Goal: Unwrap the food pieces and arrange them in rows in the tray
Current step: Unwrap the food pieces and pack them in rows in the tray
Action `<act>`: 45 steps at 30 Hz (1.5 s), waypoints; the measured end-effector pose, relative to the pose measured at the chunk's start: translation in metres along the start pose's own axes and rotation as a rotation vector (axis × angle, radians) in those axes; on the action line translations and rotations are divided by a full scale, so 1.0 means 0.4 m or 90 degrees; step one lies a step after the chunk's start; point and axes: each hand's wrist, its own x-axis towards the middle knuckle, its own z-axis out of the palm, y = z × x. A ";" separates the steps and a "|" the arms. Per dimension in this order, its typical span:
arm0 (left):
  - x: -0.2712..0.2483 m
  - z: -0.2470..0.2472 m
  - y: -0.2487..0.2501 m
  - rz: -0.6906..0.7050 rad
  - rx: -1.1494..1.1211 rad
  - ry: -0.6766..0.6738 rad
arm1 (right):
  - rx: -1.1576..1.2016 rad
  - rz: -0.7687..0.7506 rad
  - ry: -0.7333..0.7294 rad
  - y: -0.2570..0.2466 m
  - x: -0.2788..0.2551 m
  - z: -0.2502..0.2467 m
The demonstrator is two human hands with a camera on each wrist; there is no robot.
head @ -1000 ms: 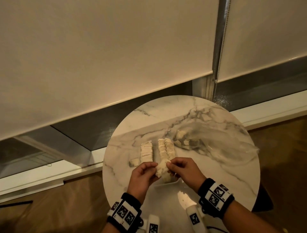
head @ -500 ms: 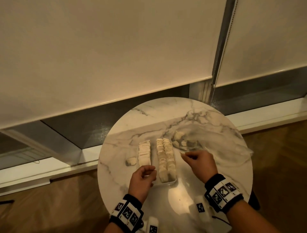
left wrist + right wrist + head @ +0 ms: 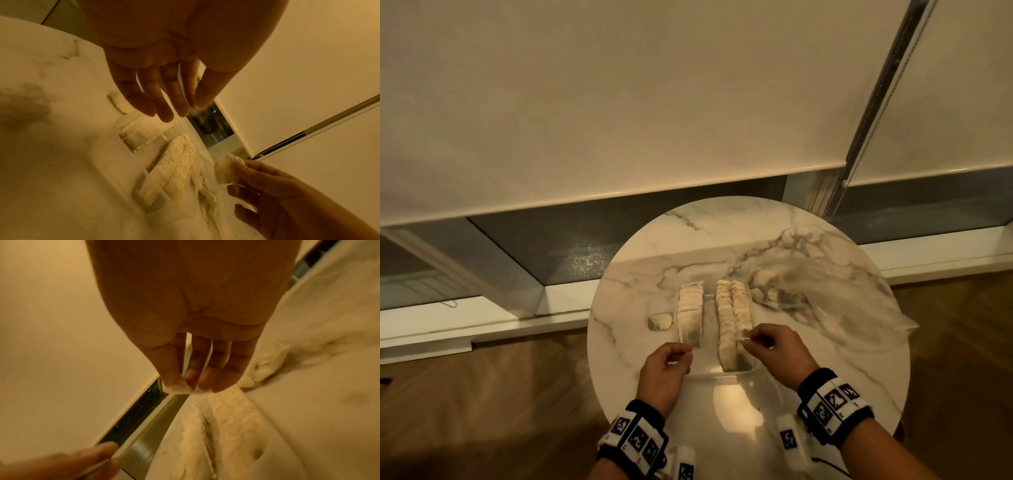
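Note:
A clear tray (image 3: 722, 373) on the round marble table (image 3: 739, 233) holds pale food pieces: one row (image 3: 690, 315) on its left and a double row (image 3: 732, 318) on its right. My right hand (image 3: 748, 337) pinches one food piece (image 3: 225, 170) just above the near part of the double row; the piece (image 3: 179, 388) also shows at the fingertips in the right wrist view. My left hand (image 3: 686, 351) hovers at the near end of the left row and pinches a thin clear wrapper scrap (image 3: 196, 110) between thumb and forefinger.
One loose piece (image 3: 660, 322) lies on the table left of the tray. A crumpled clear plastic bag (image 3: 842, 301) with a few more pieces (image 3: 760, 281) lies to the tray's right. Window sill and roller blinds stand behind the table; wooden floor surrounds it.
Both hands held a piece at the tray's near end. The right hand then reached to the bag and has come back over the double row with a piece. The left hand stayed put.

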 end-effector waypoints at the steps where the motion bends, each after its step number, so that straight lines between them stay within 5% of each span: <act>1: 0.002 -0.004 -0.010 -0.002 0.012 -0.002 | 0.006 -0.003 -0.006 -0.003 0.000 0.006; 7: 0.006 -0.005 -0.030 0.029 0.118 -0.022 | -0.064 -0.011 -0.005 -0.012 0.017 0.023; 14: 0.017 0.049 0.001 0.095 0.205 -0.169 | -0.073 -0.032 -0.107 -0.014 0.037 0.075; 23: 0.066 0.095 -0.002 0.073 0.226 -0.194 | -0.007 -0.047 -0.063 0.008 0.039 0.100; 28: 0.120 0.106 -0.026 0.023 0.334 -0.076 | 0.032 0.111 0.087 0.097 0.037 0.100; 31: 0.141 0.130 -0.032 0.014 0.382 -0.071 | 0.075 0.198 0.064 0.148 0.017 0.101; 45: 0.179 0.218 -0.066 -0.048 0.523 -0.179 | 0.135 0.252 -0.048 0.260 0.014 0.131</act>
